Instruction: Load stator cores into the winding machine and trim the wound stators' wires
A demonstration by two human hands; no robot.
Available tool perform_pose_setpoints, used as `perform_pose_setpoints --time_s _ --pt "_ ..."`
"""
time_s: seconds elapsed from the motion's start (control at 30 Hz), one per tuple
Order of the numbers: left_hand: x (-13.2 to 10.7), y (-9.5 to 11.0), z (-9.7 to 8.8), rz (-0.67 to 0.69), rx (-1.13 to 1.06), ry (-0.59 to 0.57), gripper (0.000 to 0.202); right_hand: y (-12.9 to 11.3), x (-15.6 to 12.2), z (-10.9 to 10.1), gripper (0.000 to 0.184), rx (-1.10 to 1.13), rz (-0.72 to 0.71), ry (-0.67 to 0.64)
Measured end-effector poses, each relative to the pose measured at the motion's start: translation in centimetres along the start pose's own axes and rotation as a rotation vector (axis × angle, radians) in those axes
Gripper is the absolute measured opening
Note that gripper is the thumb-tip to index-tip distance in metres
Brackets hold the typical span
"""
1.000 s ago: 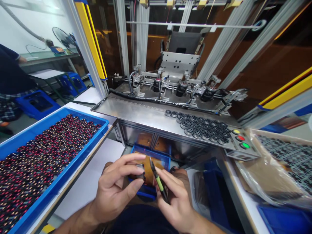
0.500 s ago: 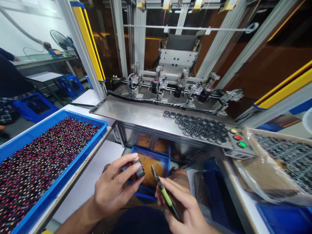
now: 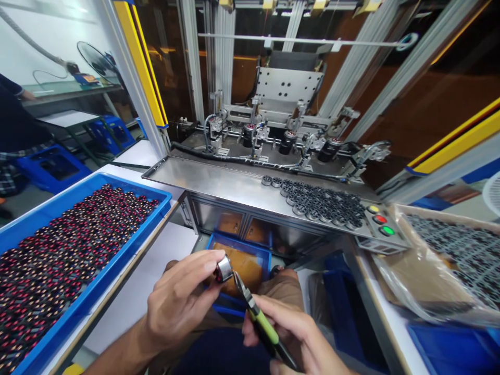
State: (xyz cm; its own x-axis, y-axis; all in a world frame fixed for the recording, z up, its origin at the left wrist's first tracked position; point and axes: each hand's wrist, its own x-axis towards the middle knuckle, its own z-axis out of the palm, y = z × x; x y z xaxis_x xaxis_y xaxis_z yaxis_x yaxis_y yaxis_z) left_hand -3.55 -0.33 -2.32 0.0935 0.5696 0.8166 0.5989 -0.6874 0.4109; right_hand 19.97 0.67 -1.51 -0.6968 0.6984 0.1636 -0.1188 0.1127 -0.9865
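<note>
Pliers (image 3: 265, 326) now nearer to small round part (image 3: 224, 269), which has turned

From the head view, compared with half a second ago, the gap between these two has become narrower, and the part shows its bright metal side. The left hand (image 3: 182, 299) grasps this part between the thumb and the fingers, over a blue bin (image 3: 269, 263). The right hand (image 3: 292, 330) holds the pliers by their green and black handles, with the pointed tips just beside the rim of the part. It is difficult to say from this angle if the tips touch it.

To the left of the hands is a blue tray (image 3: 166, 203), full of small dark pieces (image 3: 78, 250) with red and copper spots. In front runs a steel shelf (image 3: 203, 179), and on its right portion many black rings (image 3: 324, 203) lie close together. At the right end of the shelf are a yellow button (image 3: 373, 209), a red button (image 3: 379, 219) and a green button (image 3: 386, 230). Behind the shelf stands a machine (image 3: 289, 86) with metal frames.
</note>
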Motion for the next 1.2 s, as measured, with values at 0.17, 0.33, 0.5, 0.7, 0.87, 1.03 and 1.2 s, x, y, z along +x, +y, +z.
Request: perform_pose_setpoints --time_s 0.17,0.33,0.5,0.7,0.87,1.03,1.2 --pt "-0.4 -0.3 0.1 0.037 -0.029 0.019 0.080 0.4 -0.1 0.1 0.081 0.087 0.023 -0.001" --pt "-0.4 -0.1 0.2 0.014 -0.040 0.018 0.075 0.2 0.1 0.2 0.087 0.122 0.037 0.012" --pt "-0.6 -0.1 0.1 -0.016 -0.035 0.007 0.071 0.2 0.2 0.5 0.085 0.126 0.045 0.028" --pt "-0.7 0.0 0.1 -0.015 -0.035 0.014 0.073 0.7 0.2 0.4 0.080 0.105 0.071 0.040" --pt "-0.4 0.0 0.2 -0.002 -0.029 0.023 0.076 -0.4 1.0 0.2 0.059 -0.049 0.180 0.064" --pt "-0.6 0.0 0.1 0.047 0.027 0.013 0.078 -0.5 0.7 -0.6 0.052 0.026 0.272 0.213" --pt "-2.6 -0.5 0.1 -0.017 0.235 -0.039 0.062 0.6 -0.1 -1.2 0.052 0.082 0.293 0.217"
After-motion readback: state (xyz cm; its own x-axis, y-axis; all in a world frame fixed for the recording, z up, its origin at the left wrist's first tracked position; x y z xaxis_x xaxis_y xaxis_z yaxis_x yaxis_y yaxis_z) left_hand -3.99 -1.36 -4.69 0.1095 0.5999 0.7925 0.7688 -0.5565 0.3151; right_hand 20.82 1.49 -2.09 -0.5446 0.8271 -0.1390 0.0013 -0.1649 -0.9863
